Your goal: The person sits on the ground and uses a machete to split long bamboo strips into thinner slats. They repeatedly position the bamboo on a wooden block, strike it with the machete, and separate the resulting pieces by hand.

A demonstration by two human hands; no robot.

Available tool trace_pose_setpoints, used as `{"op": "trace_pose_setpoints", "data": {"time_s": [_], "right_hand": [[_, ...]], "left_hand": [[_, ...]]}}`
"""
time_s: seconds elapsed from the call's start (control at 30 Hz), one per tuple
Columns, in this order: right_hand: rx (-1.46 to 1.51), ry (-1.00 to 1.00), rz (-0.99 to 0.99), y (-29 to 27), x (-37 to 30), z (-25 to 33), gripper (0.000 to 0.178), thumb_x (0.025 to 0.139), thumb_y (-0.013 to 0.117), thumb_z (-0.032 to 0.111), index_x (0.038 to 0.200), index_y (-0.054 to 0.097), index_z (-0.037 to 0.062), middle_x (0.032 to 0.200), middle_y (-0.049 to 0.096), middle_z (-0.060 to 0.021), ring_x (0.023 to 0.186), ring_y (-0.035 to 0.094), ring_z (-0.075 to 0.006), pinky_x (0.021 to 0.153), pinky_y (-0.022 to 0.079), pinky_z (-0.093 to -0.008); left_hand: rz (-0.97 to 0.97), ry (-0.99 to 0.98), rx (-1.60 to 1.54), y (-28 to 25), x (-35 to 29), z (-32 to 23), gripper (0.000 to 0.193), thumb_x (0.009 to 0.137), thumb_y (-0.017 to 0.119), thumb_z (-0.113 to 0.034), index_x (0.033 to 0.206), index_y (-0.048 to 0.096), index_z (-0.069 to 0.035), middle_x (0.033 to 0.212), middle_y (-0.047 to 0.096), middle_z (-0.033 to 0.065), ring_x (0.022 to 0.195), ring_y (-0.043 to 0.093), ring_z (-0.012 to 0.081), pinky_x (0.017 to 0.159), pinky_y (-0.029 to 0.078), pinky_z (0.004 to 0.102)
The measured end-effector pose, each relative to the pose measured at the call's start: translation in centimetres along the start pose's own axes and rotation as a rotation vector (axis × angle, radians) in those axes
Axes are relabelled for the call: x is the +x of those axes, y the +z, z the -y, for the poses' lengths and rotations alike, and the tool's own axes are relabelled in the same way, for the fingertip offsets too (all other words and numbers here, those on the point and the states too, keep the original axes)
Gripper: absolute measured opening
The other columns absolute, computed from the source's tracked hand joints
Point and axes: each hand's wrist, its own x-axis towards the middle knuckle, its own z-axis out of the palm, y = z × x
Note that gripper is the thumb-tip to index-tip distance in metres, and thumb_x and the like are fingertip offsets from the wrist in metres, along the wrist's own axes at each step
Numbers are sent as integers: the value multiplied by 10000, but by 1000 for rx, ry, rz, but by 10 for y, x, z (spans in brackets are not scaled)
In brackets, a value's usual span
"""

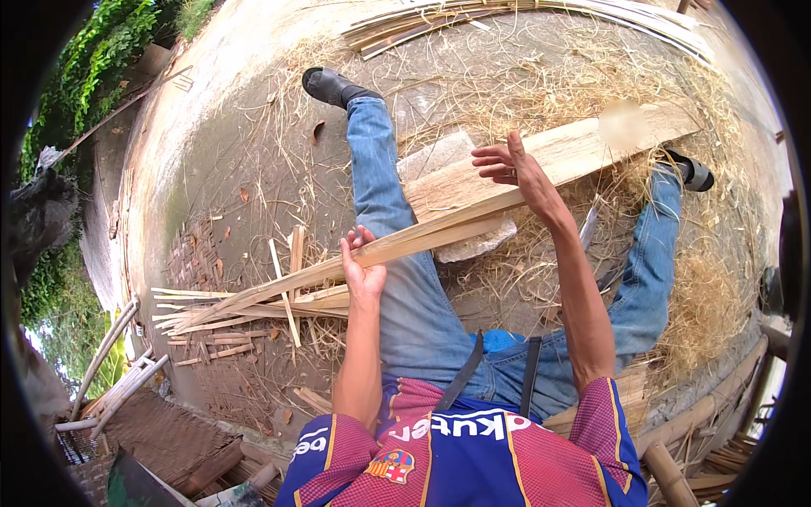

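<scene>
A long, flat split-bamboo strip (422,241) slants across my lap from lower left to upper right. My left hand (364,269) is closed around it from below, with the fingertips showing over its upper edge. The strip's right end lies over a pale wooden plank (591,135). Just above that end, my right hand (521,173) is raised with its fingers stretched out, a ring on one, and nothing held. Beside my right forearm lies a knife-like blade (589,221), its handle partly hidden. The plank rests on a stone block (477,242).
Several cut strips (224,313) lie in a pile at the left. Curly shavings (541,84) cover much of the ground. A bundle of long strips (439,25) lies at the far side. My legs are spread on both sides. Bamboo poles (110,372) stand at lower left.
</scene>
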Motion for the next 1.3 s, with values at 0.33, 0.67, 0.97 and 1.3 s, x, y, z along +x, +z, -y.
{"op": "trace_pose_setpoints", "data": {"time_s": [0.33,0.67,0.97,1.3], "right_hand": [[-186,11,253,64,0,-8,930,1004,174,715,1191,688,-37,1175,697,-204,1074,662,-312,987,490,-427],[-415,91,172,52,-9,0,402,962,635,389,1003,708,-4,855,688,-134,813,629,-187,768,505,-368],[-427,161,160,54,0,-20,460,978,583,427,938,706,-14,755,645,-99,735,589,-164,714,481,-347],[-404,162,155,37,-35,-7,451,1016,559,398,920,679,-27,716,589,-30,681,505,-105,633,432,-310]], "left_hand": [[65,0,-89,-12,-5,5,317,1023,543,-340,1056,639,-39,1137,681,118,1150,629,279,1057,526,426],[148,-3,53,-14,12,8,351,995,559,-389,1055,640,-53,1163,688,115,1250,587,281,1122,475,442],[308,-124,86,-5,-28,-7,324,1047,475,-110,1367,446,-71,1529,429,143,1459,363,280,1212,345,475],[322,-245,225,5,-74,-3,646,996,467,76,1551,239,-164,1632,238,120,1495,271,307,1209,362,450]]}}
